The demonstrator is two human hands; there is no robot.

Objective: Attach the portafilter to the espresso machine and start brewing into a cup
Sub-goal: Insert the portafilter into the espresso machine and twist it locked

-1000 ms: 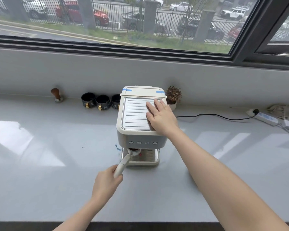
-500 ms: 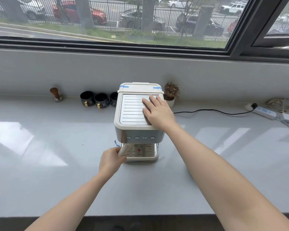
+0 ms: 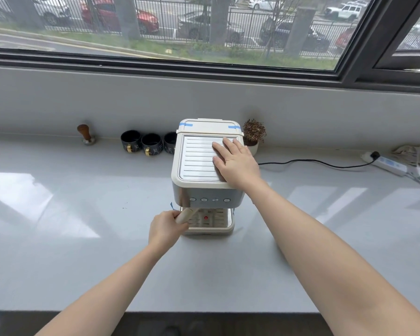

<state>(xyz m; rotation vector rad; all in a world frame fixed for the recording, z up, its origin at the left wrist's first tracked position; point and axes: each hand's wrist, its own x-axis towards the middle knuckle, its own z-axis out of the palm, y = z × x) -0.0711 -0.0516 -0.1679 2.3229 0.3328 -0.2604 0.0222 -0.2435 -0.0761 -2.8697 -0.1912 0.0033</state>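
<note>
Portafilter (image 3: 186,214) head hidden beneath espresso machine (image 3: 207,166); third cup (image 3: 169,142) partly hidden.

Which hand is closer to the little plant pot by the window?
The right hand. It lies flat on top of the espresso machine, just in front of the plant pot. The left hand is lower down at the machine's front, gripping the portafilter handle.

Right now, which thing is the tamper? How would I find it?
Start at the cream espresso machine on the counter and look left along the wall, past the row of three dark cups. The tamper stands alone beyond them: a small upright knob with a brown wooden handle on a silver base.
</note>
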